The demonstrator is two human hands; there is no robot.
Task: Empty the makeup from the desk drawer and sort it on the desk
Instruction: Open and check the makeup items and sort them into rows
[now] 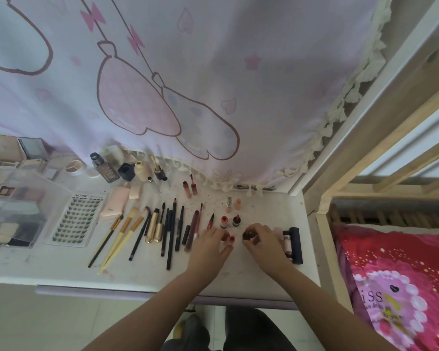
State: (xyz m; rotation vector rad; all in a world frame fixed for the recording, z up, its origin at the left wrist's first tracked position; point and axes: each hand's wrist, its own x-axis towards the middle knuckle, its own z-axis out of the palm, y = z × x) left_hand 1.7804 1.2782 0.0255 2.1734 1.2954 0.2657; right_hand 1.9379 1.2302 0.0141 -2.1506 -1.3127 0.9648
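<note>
Makeup lies spread over a white desk [251, 274]. My left hand [209, 247] has its fingers around two small red-topped bottles [228, 236] standing on the desk. A small dark bottle [247, 235] is pinched in my right hand [264, 240]. Just beyond stand an orange-capped bottle [223, 221] and a dark red one [236, 221]. Left of my hands runs a row of pencils and liners [171, 229], gold tubes [155, 225] and yellow-handled brushes [123, 233]. Dark lipstick tubes [295, 245] lie right of my right hand. No drawer shows.
A false-lash card [75, 220] and a clear plastic organiser [13, 211] sit at the left. Foundation bottles [104, 168], compacts and palettes line the back under a hanging pink curtain [188, 84]. A wooden bed frame [325, 224] with a red blanket borders the desk's right edge.
</note>
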